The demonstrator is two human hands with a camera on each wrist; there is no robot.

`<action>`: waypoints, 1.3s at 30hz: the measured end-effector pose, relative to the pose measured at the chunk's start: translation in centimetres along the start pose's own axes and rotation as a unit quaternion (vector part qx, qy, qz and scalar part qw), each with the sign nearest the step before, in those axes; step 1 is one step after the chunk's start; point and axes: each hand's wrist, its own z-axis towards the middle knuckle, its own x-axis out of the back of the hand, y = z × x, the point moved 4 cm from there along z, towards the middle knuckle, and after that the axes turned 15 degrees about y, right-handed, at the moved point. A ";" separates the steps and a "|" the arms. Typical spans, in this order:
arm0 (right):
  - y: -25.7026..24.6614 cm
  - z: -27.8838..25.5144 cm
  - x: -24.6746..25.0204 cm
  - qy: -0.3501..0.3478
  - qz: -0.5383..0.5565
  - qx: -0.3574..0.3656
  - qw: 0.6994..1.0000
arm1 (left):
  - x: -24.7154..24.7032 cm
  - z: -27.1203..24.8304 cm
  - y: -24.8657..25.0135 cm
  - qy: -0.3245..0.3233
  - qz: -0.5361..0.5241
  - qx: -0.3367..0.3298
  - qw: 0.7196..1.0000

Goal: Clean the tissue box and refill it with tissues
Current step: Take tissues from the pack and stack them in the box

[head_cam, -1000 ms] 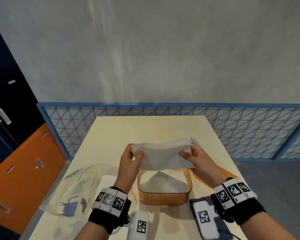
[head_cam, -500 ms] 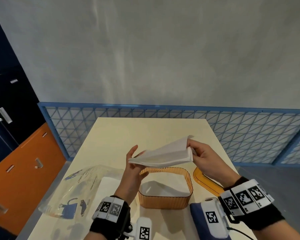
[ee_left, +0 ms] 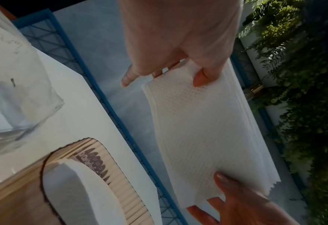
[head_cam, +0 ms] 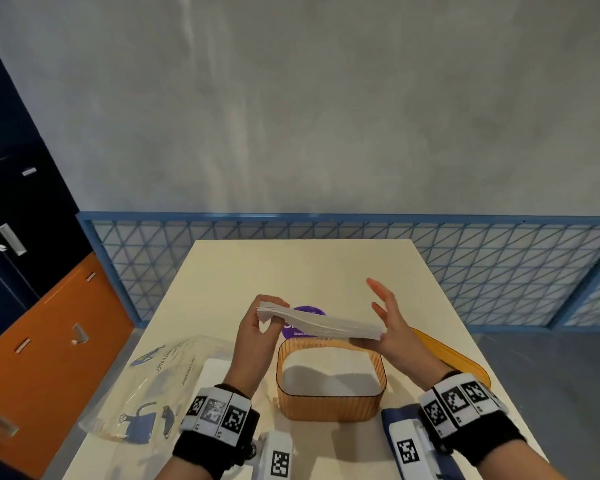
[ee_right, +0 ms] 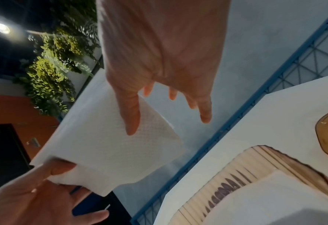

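Note:
A ribbed orange tissue box (head_cam: pixel 329 407) stands open on the table with white tissues (head_cam: pixel 326 372) inside. Just above it a flat stack of white tissues (head_cam: pixel 326 325) is held level. My left hand (head_cam: pixel 267 315) pinches the stack's left end between thumb and fingers. My right hand (head_cam: pixel 381 317) is at the right end, fingers straight and raised clear. Its thumb lies along the stack's underside (ee_right: pixel 101 144). The left wrist view shows the pinch of my left hand (ee_left: pixel 178 73) on the stack (ee_left: pixel 197 121).
The orange lid (head_cam: pixel 454 358) lies right of the box. A clear printed plastic wrapper (head_cam: pixel 146 386) and a white pack (head_cam: pixel 215 372) sit at the left. A purple label (head_cam: pixel 291 329) shows behind the box and a dark blue item (head_cam: pixel 388 420) in front. A blue mesh fence (head_cam: pixel 499 271) borders the table.
The tissue stack has swung from upright, through a tilt, to lying level over the box. My right hand has let go its pinch and straightened its fingers.

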 end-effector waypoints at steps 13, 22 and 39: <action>4.3 0.4 -0.6 0.058 -0.013 -0.091 0.994 | -2.1 -1.8 -5.4 0.009 0.085 0.107 0.991; 6.4 -0.1 -1.0 0.085 -0.071 -0.094 0.989 | -3.8 -2.1 -7.5 0.035 0.199 0.094 0.975; 8.3 0.6 -1.3 0.097 -0.244 -0.115 0.958 | -3.7 -1.3 -9.0 -0.006 0.505 0.052 0.861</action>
